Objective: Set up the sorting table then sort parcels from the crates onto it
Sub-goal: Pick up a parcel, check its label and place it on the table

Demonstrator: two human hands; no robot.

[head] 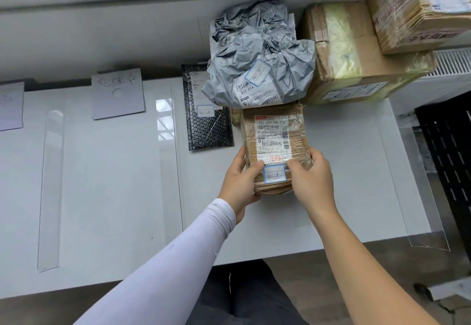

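Brown taped parcel (276, 146) gripped at its near end by left hand (239, 184) and right hand (312, 184), seemingly resting on the white table (114, 184).

Off to the right there's a white ribbed radiator (451, 63) against the wall, with some black slotted rack thing (448, 151) below it. Brownish floor (305, 281) underneath, and dark trousers (242, 299) at the bottom edge.

Your way left over the counter (114, 184) is open, with only flat paper signs (117, 94) there. Ahead, the grey bag (260, 69) blocks you; the black mailer (209, 120) lies left, and stacked boxes (356, 52) wall off the right.
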